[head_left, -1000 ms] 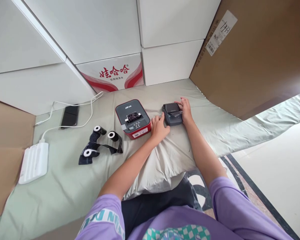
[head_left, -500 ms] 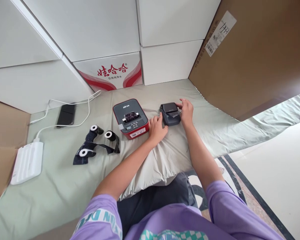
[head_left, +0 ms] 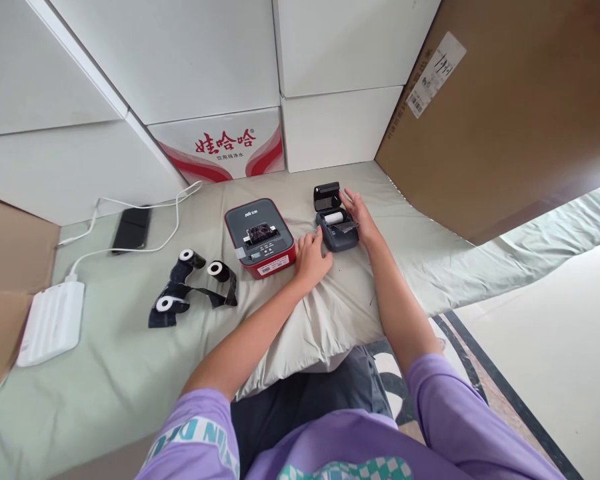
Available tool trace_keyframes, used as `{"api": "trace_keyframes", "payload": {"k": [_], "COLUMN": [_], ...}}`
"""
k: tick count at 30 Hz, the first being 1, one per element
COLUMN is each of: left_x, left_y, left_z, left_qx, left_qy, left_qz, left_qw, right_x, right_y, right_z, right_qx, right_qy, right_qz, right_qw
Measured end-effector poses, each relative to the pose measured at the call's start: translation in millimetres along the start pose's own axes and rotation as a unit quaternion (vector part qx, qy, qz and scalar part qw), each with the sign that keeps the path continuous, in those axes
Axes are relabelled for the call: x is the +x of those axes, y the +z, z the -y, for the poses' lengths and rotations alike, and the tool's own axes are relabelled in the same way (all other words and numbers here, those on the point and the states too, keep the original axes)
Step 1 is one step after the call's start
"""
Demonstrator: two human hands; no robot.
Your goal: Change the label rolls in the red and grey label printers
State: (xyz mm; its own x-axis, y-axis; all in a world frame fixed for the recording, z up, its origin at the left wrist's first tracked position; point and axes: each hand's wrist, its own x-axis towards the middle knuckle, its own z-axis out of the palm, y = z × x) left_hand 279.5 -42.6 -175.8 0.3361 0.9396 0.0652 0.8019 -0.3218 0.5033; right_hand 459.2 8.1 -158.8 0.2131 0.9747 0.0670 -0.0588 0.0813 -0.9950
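Observation:
A small dark grey printer [head_left: 336, 235] sits on the pale green sheet, its lid [head_left: 327, 196] flipped up and a white paper roll [head_left: 334, 217] showing inside. My left hand [head_left: 311, 257] presses against the printer's left side, fingers curled. My right hand [head_left: 357, 215] rests on its right rim beside the raised lid, fingers stretched along it. A red-and-grey label printer [head_left: 260, 237] stands just left of my left hand.
Three black ribbon rolls with white cores [head_left: 193, 287] lie to the left. Farther left are a black phone [head_left: 132, 229], a white cable [head_left: 145, 235] and a white power bank [head_left: 51, 323]. White boxes [head_left: 220, 148] and brown cardboard [head_left: 500, 113] wall the back and right.
The small printer's lid has swung up from closed to open, exposing the white roll. My right hand shifted from the lid's top to the printer's right rim.

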Motion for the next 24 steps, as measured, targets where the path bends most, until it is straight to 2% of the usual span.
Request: {"api": "trace_keyframes", "payload": {"k": [4, 6, 7, 9, 12, 14, 16, 18, 21, 24], "left_x": [1, 1, 0, 0, 0, 0, 0, 0, -1, 0], "left_y": [1.7, 2.1, 2.1, 1.7, 0.9, 0.7, 0.9, 1.1, 1.3, 1.2], "left_z": [2, 2, 2, 2, 1, 1, 1, 2, 3, 4], "left_qx": [0.001, -0.004, -0.006, -0.011, -0.012, -0.011, -0.01, -0.011, -0.015, -0.02], "left_qy": [0.004, 0.006, 0.006, 0.009, 0.012, 0.009, 0.008, 0.011, 0.018, 0.022], "left_qz": [-0.002, -0.003, -0.004, -0.002, 0.001, 0.003, 0.004, 0.002, -0.002, -0.002], "left_qw": [1.0, 1.0, 1.0, 1.0, 1.0, 1.0, 1.0, 1.0, 1.0, 1.0], "right_x": [-1, 2, 5, 13, 25, 28, 27, 25, 26, 35], "right_y": [-10, -15, -17, -18, -10, -3, 1, -1, -8, -9], "right_z": [6, 13, 18, 29, 47, 55, 58, 56, 50, 47], "right_qx": [-0.121, -0.228, -0.29, -0.406, -0.549, -0.624, -0.666, -0.664, -0.625, -0.612], "right_qy": [-0.062, -0.072, -0.06, -0.017, 0.0, -0.021, -0.038, -0.05, -0.06, -0.022], "right_qz": [-0.036, -0.037, -0.016, 0.063, 0.159, 0.164, 0.162, 0.169, 0.185, 0.206], "right_qw": [0.99, 0.97, 0.955, 0.912, 0.821, 0.763, 0.727, 0.726, 0.756, 0.763]}}
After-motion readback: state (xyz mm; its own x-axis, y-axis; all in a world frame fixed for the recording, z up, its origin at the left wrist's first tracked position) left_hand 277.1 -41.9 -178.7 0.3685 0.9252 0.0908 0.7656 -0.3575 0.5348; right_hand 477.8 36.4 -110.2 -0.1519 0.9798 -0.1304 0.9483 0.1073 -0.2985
